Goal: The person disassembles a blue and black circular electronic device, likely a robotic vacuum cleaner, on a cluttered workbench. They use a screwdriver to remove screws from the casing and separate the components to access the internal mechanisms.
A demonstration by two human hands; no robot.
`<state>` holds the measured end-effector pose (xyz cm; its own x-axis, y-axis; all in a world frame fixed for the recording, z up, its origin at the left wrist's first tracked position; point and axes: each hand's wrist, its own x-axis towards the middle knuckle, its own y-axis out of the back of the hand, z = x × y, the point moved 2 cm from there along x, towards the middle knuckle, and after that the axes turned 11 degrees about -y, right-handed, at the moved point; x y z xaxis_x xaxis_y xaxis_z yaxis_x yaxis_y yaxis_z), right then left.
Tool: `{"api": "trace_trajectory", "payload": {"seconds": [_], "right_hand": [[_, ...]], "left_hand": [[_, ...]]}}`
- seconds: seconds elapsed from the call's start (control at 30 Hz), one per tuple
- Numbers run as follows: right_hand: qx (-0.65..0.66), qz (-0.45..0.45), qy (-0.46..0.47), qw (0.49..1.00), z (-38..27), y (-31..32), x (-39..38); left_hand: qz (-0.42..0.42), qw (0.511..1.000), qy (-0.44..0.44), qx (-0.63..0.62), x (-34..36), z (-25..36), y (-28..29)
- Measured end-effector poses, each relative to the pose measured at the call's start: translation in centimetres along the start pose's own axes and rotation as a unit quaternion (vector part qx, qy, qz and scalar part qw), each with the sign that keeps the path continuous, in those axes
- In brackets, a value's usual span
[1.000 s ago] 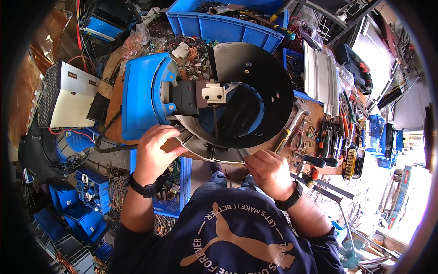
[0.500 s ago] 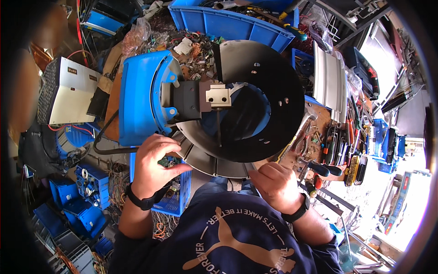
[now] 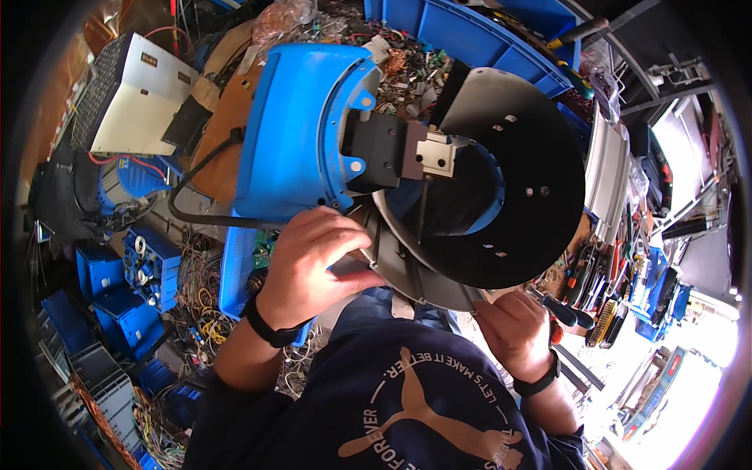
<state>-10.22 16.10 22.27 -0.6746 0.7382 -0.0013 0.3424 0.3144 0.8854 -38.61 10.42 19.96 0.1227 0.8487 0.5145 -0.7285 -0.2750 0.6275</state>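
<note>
In front of me is a blue machine housing (image 3: 294, 133) with a black block and a pale metal bracket (image 3: 435, 153) on its right side. A large black ring-shaped plate (image 3: 540, 204) with small holes stands to the right of it. Below that ring curves a grey segmented metal rim (image 3: 411, 282). My left hand (image 3: 317, 258) is closed on the rim's left end, thumb below and fingers above, close to the blue housing. At the rim's lower right edge, my right hand (image 3: 513, 329) pinches the metal with curled fingers. Both wrists wear dark bands.
Loose scrap and small parts cover the bench behind the machine. A blue crate (image 3: 478, 43) stands at the back. Hand tools (image 3: 591, 274) crowd the right side. A white metal box (image 3: 145, 98) and blue bins (image 3: 125, 313) lie left; a black cable (image 3: 211, 221) loops from the housing.
The view has shifted, so the machine and both hands sit further right in the picture. Both hands keep their hold on the rim.
</note>
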Motion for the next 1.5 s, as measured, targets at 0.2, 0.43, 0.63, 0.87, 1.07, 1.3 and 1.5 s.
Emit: {"api": "trace_trajectory", "payload": {"seconds": [0.2,0.43,0.63,0.87,1.07,1.3,1.5], "right_hand": [[0.013,0.0,-0.019,1.0,-0.46,-0.08,0.18],[0.023,0.005,-0.017,1.0,-0.35,-0.17,0.01],[0.043,0.007,-0.021,0.999,-0.28,-0.26,-0.04],[0.041,-0.004,-0.018,0.999,-0.17,-0.1,0.24],[0.038,0.001,-0.02,0.999,-0.24,-0.12,0.36],[0.046,-0.008,-0.022,0.999,-0.13,-0.1,0.13],[0.058,-0.014,-0.038,0.997,0.1,-0.13,0.35]], "left_hand": [[0.002,1.0,0.006,-0.018,-0.65,-0.31,0.04],[0.005,1.0,-0.005,-0.017,-0.54,-0.41,-0.02],[0.002,1.0,-0.014,-0.007,-0.58,-0.52,-0.06],[0.011,1.0,-0.02,-0.008,-0.6,-0.51,-0.08],[0.018,1.0,-0.021,-0.014,-0.67,-0.51,-0.06],[0.007,1.0,-0.01,-0.015,-0.65,-0.46,-0.02],[-0.017,0.999,0.032,0.004,-0.46,-0.22,0.26]]}}
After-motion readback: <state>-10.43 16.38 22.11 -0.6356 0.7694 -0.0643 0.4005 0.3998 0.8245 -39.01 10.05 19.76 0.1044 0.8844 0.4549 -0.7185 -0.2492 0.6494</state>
